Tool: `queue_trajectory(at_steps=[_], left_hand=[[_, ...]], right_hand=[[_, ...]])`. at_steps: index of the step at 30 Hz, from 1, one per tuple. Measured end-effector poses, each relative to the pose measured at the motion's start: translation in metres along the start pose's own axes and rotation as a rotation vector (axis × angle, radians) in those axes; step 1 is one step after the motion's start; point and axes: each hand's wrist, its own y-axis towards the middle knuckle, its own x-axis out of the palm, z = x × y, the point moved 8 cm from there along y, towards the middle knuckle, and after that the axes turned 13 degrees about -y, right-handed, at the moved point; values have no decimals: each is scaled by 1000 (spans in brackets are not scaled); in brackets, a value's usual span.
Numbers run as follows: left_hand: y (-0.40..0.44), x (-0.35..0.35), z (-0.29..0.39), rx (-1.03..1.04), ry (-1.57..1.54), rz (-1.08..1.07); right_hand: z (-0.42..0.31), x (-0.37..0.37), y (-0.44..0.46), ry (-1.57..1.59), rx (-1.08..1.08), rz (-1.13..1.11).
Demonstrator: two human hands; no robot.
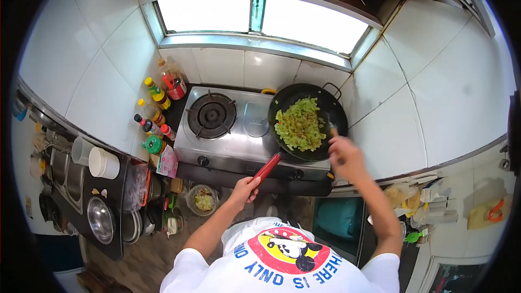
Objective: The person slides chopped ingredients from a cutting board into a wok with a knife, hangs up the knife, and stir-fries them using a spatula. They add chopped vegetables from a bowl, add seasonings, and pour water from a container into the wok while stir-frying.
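Observation:
A black wok (337,109) sits over the right side of the steel gas stove (239,151). Chopped green vegetables (300,125) with small reddish bits are heaped in its middle. My left hand (245,191) is closed round the lower end of the wok's long red handle (268,167). Over the wok's right rim, my right hand (347,157) is closed on a cooking utensil (332,131) with a wooden-looking handle. Its working end is blurred against the dark wok, so I cannot tell its exact kind.
The left burner (211,115) holds no pan. Several sauce bottles (157,95) line the stove's left side. Below stands a clear bowl (190,206) with pale green bits. On the left counter are a white tub (103,163) and a metal bowl (101,220). A tiled wall (401,103) rises close on the right.

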Motion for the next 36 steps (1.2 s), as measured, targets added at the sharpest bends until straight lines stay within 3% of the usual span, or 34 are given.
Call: queue_trajectory(at_steps=[2,5,8,9,12,16,19,23,29,32,36], left_hand=[[0,0,-1,13,-27,8],[-7,5,6,62,-61,64],[-7,6,8,62,-74,58],[-7,6,8,56,-69,64],[-5,6,7,62,-62,58],[-5,4,5,70,-63,72],[-6,5,5,78,-72,77],[-7,4,6,76,-75,78],[-4,4,5,87,-90,73],[-5,3,6,80,-70,73],[-4,4,4,79,-87,78]], right_hand=[[51,-28,16,170,249,68],[102,-30,13,448,789,-159],[113,2,-10,705,924,33],[113,19,-20,726,928,139],[70,60,4,793,768,182],[17,30,71,337,289,62],[17,18,76,523,387,26],[63,71,38,826,604,59],[110,-20,25,655,758,-59],[121,-20,9,610,896,-194],[97,20,-11,819,1025,24]])
